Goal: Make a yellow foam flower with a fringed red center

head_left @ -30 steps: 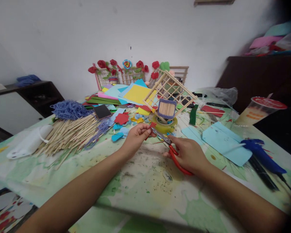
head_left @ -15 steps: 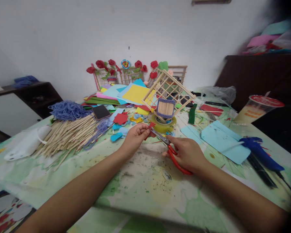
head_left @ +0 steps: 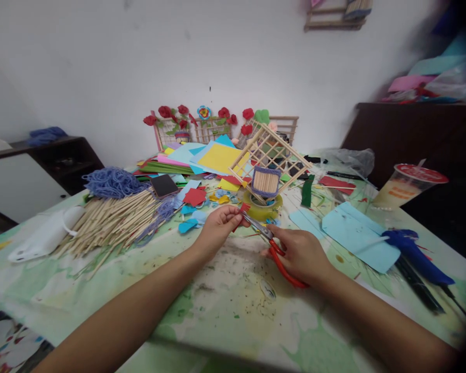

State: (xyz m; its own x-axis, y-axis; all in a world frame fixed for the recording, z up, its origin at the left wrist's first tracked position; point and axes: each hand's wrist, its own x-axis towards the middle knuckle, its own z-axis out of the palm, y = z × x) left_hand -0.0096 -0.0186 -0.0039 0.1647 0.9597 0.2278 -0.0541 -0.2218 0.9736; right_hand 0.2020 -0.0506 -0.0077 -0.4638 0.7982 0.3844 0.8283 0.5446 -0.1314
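Between the thumb and fingers of my left hand (head_left: pixel 222 228) is a small piece of red paper (head_left: pixel 244 208). My right hand (head_left: pixel 301 255) is closed around the red handles of a pair of scissors (head_left: pixel 264 231), whose blades point up and left and meet the paper at my left fingertips. How far the blades are apart is hard to make out. Just beyond my hands sits a yellow-green roll of tape (head_left: pixel 262 209), with a lattice frame of sticks (head_left: pixel 270 160) standing over it. A cut red paper shape (head_left: pixel 194 197) lies to the left.
Bamboo sticks (head_left: pixel 112 223), blue yarn (head_left: pixel 112 182) and a dark phone (head_left: pixel 163 185) lie to the left. Coloured paper sheets (head_left: pixel 219 158) are stacked behind. Toward the right are light-blue paper (head_left: pixel 359 235), a blue glue gun (head_left: pixel 419 256) and a drink cup (head_left: pixel 406 186).
The camera view has tilted up slightly, so things appear a little lower. Both hands keep their grip, with the scissors still at the red paper.
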